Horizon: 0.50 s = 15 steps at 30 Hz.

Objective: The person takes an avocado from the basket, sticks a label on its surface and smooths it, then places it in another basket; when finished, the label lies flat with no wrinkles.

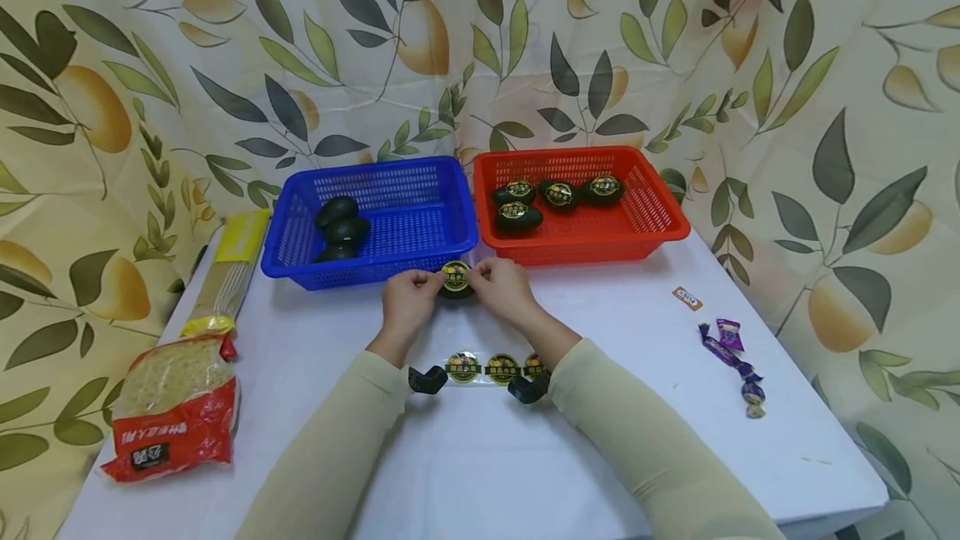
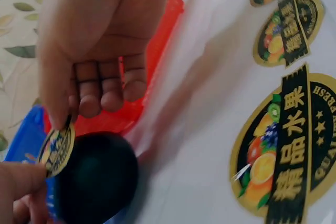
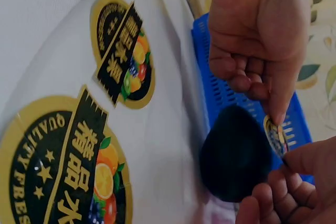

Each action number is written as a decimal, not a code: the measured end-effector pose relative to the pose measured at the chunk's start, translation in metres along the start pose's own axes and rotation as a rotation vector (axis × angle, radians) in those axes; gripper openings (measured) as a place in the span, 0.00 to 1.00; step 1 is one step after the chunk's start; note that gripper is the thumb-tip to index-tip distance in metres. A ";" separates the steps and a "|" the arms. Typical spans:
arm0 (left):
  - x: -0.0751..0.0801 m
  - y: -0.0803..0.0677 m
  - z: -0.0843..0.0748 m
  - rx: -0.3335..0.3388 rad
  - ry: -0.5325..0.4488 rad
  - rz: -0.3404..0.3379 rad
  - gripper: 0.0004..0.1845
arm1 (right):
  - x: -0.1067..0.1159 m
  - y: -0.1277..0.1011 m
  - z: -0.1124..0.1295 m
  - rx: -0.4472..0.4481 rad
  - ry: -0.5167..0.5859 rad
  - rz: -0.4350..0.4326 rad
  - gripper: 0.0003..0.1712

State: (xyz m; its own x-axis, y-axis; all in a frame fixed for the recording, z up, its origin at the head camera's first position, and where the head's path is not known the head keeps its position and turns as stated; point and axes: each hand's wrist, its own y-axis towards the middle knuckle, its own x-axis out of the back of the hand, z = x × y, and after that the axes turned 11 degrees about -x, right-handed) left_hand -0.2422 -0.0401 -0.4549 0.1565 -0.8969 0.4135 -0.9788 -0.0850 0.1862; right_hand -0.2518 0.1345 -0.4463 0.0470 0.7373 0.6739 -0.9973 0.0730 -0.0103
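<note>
Sticker strip [image 1: 491, 368], nearest, lies on the counter [image 1: 480, 457]. Beyond it, before the blue basket [image 1: 375, 219]: dark fruit [image 1: 456, 290]; round label [image 1: 454, 276] pinched at opposite edges by left hand [image 1: 408, 300] and right hand [image 1: 504, 290]. Label likely light, flimsy, tacky; best held by its rim.

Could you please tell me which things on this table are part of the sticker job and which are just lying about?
In use: left hand and right hand pinching a sticker onto a dark fruit; sticker strip; blue basket; red basket.

Lying about: noodle bag, noodle packet, candies.
</note>
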 end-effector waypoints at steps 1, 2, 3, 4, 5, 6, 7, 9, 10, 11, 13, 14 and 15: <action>-0.002 0.000 0.001 -0.001 0.026 -0.009 0.15 | -0.001 0.001 0.000 0.001 -0.026 -0.014 0.13; -0.004 0.000 0.001 0.006 0.040 -0.012 0.15 | -0.003 0.002 0.000 -0.002 -0.039 -0.019 0.13; -0.005 0.000 0.002 0.011 0.051 -0.012 0.15 | -0.004 0.002 -0.001 -0.005 -0.050 -0.024 0.12; -0.006 0.001 0.003 0.024 0.059 -0.007 0.15 | -0.005 0.003 -0.001 -0.012 -0.052 -0.024 0.12; -0.007 0.002 0.004 0.035 0.060 0.001 0.16 | -0.006 0.004 -0.001 -0.018 -0.054 -0.023 0.13; -0.007 0.002 0.005 0.043 0.058 0.008 0.16 | -0.007 0.005 -0.001 -0.023 -0.051 -0.020 0.13; -0.008 0.004 0.006 0.049 0.055 0.015 0.17 | -0.008 0.006 -0.001 -0.031 -0.045 -0.015 0.13; -0.007 0.005 0.008 0.061 0.045 0.035 0.18 | -0.009 0.007 -0.002 -0.039 -0.032 -0.005 0.13; -0.007 0.005 0.008 0.065 0.043 0.047 0.18 | -0.009 0.007 -0.003 -0.044 -0.022 -0.001 0.13; -0.006 0.005 0.009 0.070 0.035 0.061 0.19 | -0.009 0.006 -0.004 -0.040 -0.017 0.001 0.12; -0.005 0.003 0.009 0.090 0.022 0.086 0.19 | -0.009 0.004 -0.007 -0.029 -0.004 -0.001 0.11; -0.004 0.001 0.009 0.106 0.018 0.098 0.20 | -0.008 0.002 -0.008 -0.012 0.006 -0.005 0.10; -0.003 0.000 0.009 0.117 0.019 0.102 0.20 | -0.008 0.000 -0.010 0.008 0.009 -0.013 0.09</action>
State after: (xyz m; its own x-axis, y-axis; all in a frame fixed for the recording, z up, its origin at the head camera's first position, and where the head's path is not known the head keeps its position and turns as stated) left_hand -0.2435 -0.0414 -0.4643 0.0564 -0.8953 0.4419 -0.9983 -0.0442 0.0378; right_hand -0.2515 0.1357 -0.4591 0.0607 0.7424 0.6672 -0.9970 0.0772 0.0048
